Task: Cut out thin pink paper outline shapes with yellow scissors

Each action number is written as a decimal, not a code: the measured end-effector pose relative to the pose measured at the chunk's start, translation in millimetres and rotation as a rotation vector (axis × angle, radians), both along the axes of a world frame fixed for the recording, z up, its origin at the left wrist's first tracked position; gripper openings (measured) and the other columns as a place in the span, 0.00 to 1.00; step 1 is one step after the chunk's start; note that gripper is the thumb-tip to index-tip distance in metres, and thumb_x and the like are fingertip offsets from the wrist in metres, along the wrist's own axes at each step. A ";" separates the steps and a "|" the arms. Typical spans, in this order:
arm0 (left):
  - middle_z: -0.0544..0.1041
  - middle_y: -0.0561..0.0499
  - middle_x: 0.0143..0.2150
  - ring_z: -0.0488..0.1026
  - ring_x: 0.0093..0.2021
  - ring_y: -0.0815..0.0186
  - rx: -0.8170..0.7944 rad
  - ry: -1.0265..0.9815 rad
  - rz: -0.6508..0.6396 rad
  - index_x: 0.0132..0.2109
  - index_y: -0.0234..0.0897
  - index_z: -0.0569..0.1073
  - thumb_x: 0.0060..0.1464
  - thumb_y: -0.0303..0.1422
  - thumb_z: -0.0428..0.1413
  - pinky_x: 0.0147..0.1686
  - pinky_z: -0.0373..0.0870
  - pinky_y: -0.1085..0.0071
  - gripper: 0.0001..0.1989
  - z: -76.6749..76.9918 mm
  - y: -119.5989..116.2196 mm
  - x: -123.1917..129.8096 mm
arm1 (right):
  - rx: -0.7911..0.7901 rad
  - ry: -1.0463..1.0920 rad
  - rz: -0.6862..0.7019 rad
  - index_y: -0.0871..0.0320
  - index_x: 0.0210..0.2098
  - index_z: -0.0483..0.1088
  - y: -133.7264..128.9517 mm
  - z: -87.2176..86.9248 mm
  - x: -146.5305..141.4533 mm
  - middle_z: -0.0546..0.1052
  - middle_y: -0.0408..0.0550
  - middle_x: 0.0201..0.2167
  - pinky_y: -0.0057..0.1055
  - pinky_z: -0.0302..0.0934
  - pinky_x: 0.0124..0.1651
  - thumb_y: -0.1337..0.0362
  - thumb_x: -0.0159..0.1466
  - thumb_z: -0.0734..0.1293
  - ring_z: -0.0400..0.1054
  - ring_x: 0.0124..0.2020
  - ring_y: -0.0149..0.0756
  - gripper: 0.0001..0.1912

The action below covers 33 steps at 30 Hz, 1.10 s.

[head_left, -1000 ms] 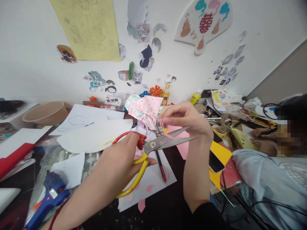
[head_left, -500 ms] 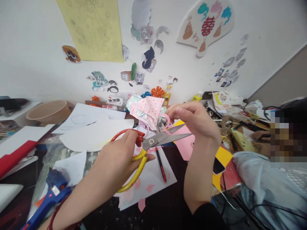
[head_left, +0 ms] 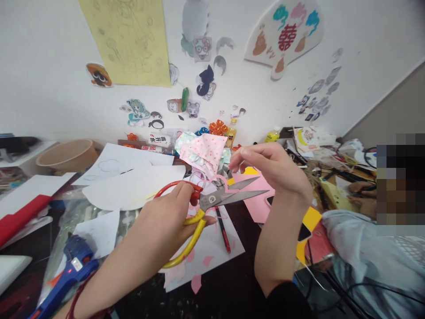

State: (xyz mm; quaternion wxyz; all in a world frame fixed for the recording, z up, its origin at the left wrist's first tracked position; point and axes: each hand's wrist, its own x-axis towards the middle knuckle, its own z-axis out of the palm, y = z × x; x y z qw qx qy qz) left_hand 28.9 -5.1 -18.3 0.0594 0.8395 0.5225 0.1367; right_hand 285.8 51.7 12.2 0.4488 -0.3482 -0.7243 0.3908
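Note:
My left hand (head_left: 169, 217) is wrapped round the handles of a pair of scissors (head_left: 217, 198), one loop red and the other yellow. The blades point right and stand apart. A thin, curved pink paper strip (head_left: 222, 178) lies across the blades near the pivot. My right hand (head_left: 270, 166) hovers just above the blade tips, fingers bent and slightly apart, with nothing visible in them. Below the scissors, a white sheet (head_left: 212, 259) carries a red-and-black pen (head_left: 223, 230) and pink paper scraps (head_left: 208, 260). Pink paper (head_left: 254, 206) lies beneath the blade tips.
A blue glue gun (head_left: 78, 261) lies at the left, near a brown bowl (head_left: 66, 156). Behind the scissors is a crumpled dotted pink wrapper (head_left: 207, 153). A phone (head_left: 303, 232) rests on yellow paper at right. Another person's hand (head_left: 361, 197) shows at the far right.
My right hand has let go of the pink strip and drawn slightly right. The strip now lies across the scissor blades. The scissors have shifted slightly right and down.

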 end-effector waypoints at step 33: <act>0.72 0.45 0.45 0.71 0.44 0.52 0.310 0.053 -0.175 0.45 0.37 0.66 0.55 0.49 0.61 0.40 0.70 0.57 0.23 0.3 -6.0 -16.0 | 0.170 -0.077 0.160 0.57 0.27 0.81 -10.9 4.3 -15.0 0.77 0.43 0.22 0.28 0.53 0.25 0.60 0.62 0.75 0.62 0.23 0.25 0.09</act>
